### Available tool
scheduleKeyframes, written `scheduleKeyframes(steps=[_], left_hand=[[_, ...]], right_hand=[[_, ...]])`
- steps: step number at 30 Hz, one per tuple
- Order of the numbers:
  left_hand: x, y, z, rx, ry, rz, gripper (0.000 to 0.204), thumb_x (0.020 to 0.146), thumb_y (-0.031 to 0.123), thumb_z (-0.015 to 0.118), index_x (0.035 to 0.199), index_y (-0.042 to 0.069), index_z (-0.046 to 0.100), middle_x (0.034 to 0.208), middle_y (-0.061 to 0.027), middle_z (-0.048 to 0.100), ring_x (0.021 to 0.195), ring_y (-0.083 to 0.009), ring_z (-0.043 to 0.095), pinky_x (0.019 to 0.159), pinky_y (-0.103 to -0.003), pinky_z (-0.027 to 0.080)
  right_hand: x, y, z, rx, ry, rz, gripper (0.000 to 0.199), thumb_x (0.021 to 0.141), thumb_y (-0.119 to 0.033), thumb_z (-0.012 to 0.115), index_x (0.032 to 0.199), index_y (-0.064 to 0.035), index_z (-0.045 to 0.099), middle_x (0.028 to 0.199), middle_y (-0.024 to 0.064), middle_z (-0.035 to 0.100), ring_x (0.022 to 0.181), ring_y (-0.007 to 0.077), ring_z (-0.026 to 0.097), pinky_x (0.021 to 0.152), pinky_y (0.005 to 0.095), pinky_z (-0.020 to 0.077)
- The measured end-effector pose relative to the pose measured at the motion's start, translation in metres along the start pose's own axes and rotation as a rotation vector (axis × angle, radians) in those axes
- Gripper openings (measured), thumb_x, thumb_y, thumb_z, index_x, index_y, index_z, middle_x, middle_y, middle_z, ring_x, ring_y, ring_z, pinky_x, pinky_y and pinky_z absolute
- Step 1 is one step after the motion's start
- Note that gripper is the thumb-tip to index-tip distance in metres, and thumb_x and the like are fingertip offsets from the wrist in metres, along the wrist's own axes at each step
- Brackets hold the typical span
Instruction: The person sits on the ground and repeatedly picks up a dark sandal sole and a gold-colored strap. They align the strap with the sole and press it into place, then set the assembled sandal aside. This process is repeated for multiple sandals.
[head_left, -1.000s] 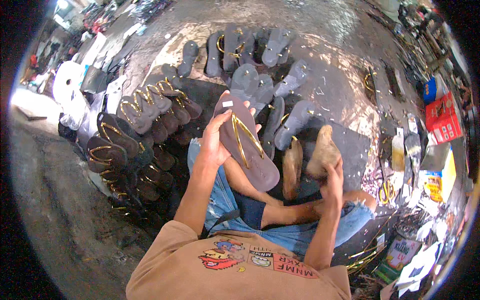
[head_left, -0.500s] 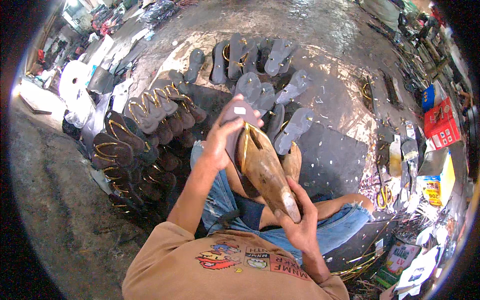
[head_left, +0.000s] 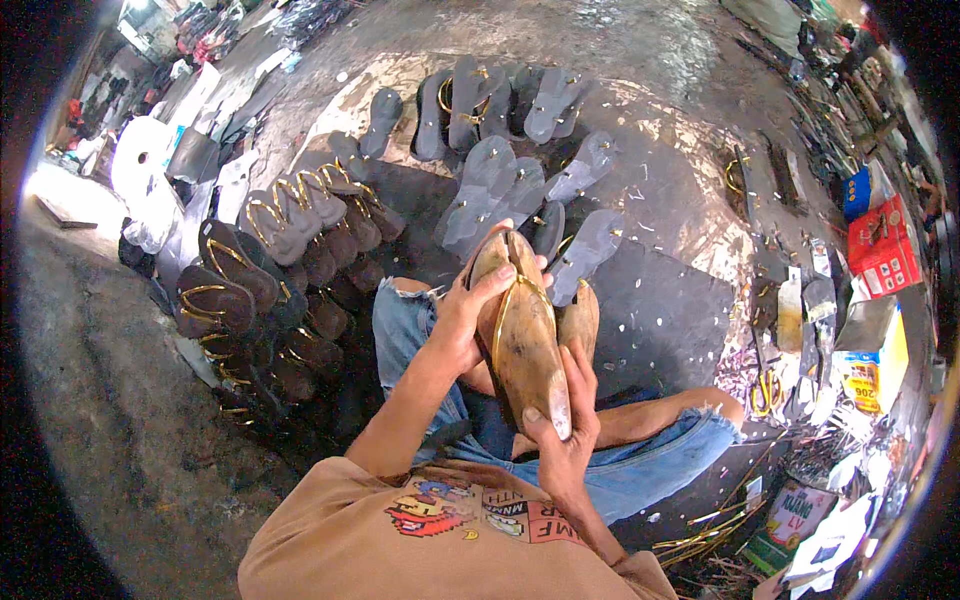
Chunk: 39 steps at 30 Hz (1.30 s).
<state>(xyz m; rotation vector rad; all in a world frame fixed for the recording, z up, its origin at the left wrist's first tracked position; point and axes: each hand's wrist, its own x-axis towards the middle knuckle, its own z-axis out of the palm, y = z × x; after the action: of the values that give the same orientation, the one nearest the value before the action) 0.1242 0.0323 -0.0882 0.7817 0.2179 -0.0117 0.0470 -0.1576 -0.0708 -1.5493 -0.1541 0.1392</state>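
Observation:
Over my lap I hold a wooden shoe last (head_left: 530,350), with a flip-flop on its underside. The gold strap (head_left: 506,305) of the flip-flop runs across the last near its slotted toe. My left hand (head_left: 468,315) wraps the toe end, its thumb pressed on the strap. My right hand (head_left: 568,425) grips the heel end, thumb on top and fingers along the side. Most of the sole is hidden behind the last. A second wooden last (head_left: 580,325) stands just beyond my right fingers.
Grey sandal soles (head_left: 480,190) lie ahead of me on a dark mat (head_left: 670,310). Finished flip-flops with gold straps (head_left: 295,215) are stacked at the left. On the right are yellow-handled scissors (head_left: 768,392), a red box (head_left: 884,245), a tin (head_left: 790,525) and scraps.
The last's toe has moved further through the strap, and the sole that stood tilted beyond it is now mostly behind the last. Both hands have shifted, the right one leftward.

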Motion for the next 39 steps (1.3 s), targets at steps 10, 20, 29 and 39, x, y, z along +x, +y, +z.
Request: scheduleKeyframes(steps=[10,20,29,39], left_hand=[[-0.09,-0.043,-0.005,-0.202,0.344,-0.339,0.064,0.103,0.054,0.058,0.148,0.01,0.051,0.135,-0.0132,0.066,0.121,-0.0289,0.067,0.108,-0.047,0.053],[-0.164,-0.009,0.008,-0.36,0.302,-0.624,0.074,0.09,0.06,0.064,0.135,0.002,0.061,0.123,-0.0165,0.071,0.112,-0.0294,0.07,0.103,-0.046,0.054],[-0.158,-0.043,-0.009,-0.206,-0.163,-0.394,0.099,0.078,0.052,0.08,0.154,0.001,0.041,0.146,-0.0175,0.056,0.132,-0.0249,0.056,0.113,-0.041,0.045],[-0.094,-0.011,0.051,0.488,0.066,-0.235,0.096,0.084,0.043,0.083,0.152,-0.004,0.034,0.143,-0.0198,0.052,0.136,-0.0273,0.05,0.112,-0.038,0.044]], right_hand=[[-0.001,-0.002,0.003,-0.314,-0.265,-0.008,0.067,0.088,-0.021,0.08,0.149,-0.0034,0.056,0.151,0.021,0.05,0.143,0.0378,0.049,0.121,0.0478,0.0366],[-0.054,0.005,-0.041,0.167,-0.317,0.653,0.037,0.113,-0.036,0.052,0.097,-0.0052,0.065,0.081,0.0001,0.063,0.075,0.0135,0.057,0.069,0.033,0.0494],[-0.083,0.024,-0.057,0.683,-0.112,0.956,0.024,0.103,-0.031,0.065,0.107,-0.0069,0.068,0.092,0.0034,0.07,0.084,0.0153,0.065,0.079,0.0315,0.0529],[-0.049,0.064,-0.025,0.66,0.052,0.685,0.053,0.103,-0.031,0.07,0.146,-0.0067,0.051,0.133,0.0141,0.062,0.122,0.0235,0.06,0.104,0.0403,0.051]])
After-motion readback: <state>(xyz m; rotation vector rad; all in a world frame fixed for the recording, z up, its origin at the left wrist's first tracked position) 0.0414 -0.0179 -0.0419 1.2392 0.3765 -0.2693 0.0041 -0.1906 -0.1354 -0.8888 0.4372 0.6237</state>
